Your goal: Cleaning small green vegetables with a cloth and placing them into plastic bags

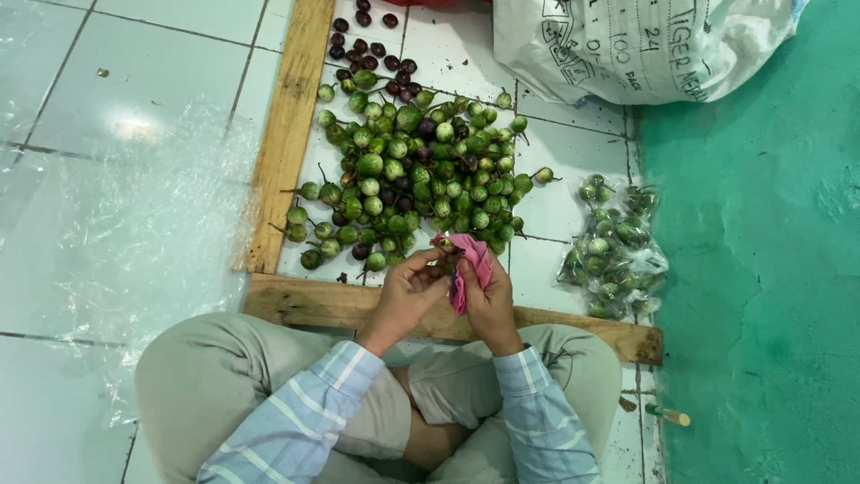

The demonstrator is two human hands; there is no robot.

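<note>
Crossed knees sit nearest, behind a wooden plank edging the heap of green eggplants; a filled clear bag lies right. Left hand pinches a small eggplant against the pink cloth, which the right hand clutches.

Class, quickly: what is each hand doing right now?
Left hand: fingers curled, pinching a small green eggplant, mostly hidden.
Right hand: closed on a pink cloth.
</note>
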